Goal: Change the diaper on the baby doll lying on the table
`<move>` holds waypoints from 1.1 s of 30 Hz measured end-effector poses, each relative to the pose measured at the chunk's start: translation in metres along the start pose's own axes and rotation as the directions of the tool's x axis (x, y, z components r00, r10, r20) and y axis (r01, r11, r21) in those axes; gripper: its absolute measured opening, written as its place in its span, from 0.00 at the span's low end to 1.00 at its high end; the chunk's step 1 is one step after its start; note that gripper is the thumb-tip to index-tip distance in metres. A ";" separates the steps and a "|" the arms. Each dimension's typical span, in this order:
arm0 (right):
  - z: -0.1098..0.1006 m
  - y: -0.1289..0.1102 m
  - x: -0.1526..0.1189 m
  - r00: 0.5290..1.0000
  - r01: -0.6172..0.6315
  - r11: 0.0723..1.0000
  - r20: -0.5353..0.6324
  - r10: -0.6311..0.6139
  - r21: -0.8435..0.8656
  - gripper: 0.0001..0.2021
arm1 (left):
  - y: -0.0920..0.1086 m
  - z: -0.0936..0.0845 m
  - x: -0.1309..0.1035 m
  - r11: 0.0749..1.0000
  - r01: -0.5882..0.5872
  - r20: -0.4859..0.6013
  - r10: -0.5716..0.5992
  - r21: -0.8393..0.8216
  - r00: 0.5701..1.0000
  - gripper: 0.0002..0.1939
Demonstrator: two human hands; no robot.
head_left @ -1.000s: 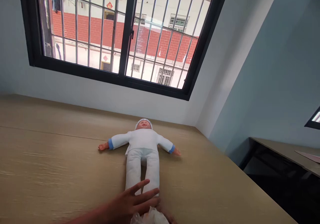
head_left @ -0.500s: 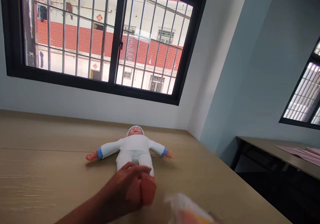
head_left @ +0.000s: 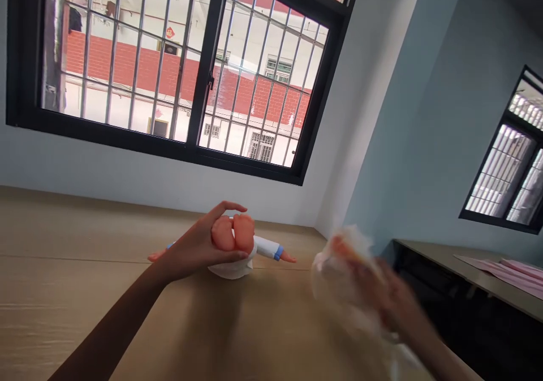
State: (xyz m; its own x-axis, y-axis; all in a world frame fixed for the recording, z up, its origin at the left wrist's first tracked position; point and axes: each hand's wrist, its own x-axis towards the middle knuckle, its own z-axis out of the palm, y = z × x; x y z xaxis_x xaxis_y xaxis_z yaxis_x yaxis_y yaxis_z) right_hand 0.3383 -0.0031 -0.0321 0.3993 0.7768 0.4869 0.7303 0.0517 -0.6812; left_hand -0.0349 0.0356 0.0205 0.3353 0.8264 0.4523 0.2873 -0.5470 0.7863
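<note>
A baby doll in white clothes with blue cuffs (head_left: 266,247) lies on its back on the wooden table, arms spread. My left hand (head_left: 201,245) is wrapped round the doll's ankles and holds both bare feet up, soles toward me. The raised legs and my hand hide the doll's head and most of its body. To the right, my right hand (head_left: 377,290) is blurred above the table, closed on a crumpled white, see-through thing with an orange patch (head_left: 339,268), perhaps a plastic wrapper or bag.
The brown table (head_left: 63,307) runs up to the wall under a barred window (head_left: 186,149). A second table (head_left: 428,253) at the right bears pink sheets (head_left: 500,273). Another barred window (head_left: 504,171) is in the right wall.
My left hand has lifted the doll's feet up and away from me, folding the legs over its body. My right hand has come up into view with the white thing.
</note>
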 end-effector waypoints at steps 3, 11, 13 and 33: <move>0.065 0.028 -0.039 0.870 0.251 0.938 0.481 -0.110 -0.240 0.25 | -0.008 -0.009 0.001 1.000 -0.008 -0.081 0.007 -0.014 0.997 0.36; 0.134 0.050 -0.100 0.680 0.584 0.622 0.733 -0.024 -0.522 0.39 | -0.017 -0.021 0.002 0.999 -0.053 -0.138 0.053 0.010 0.989 0.35; 0.153 0.057 -0.107 0.681 0.639 0.593 0.718 -0.140 -0.490 0.40 | -0.015 -0.020 0.001 0.999 -0.048 -0.118 0.048 0.000 0.992 0.35; 0.207 0.011 -0.143 0.329 0.860 0.506 0.684 -0.651 0.068 0.32 | -0.006 0.059 -0.013 0.986 -0.165 0.007 0.165 0.007 0.986 0.26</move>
State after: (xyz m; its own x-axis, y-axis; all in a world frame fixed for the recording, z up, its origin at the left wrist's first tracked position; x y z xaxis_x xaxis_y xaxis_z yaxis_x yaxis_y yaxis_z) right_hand 0.1744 0.0164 -0.2228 -0.7234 0.6512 0.2297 0.6751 0.7368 0.0373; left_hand 0.0117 0.0203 -0.0151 0.3848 0.7240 0.5725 0.2344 -0.6766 0.6980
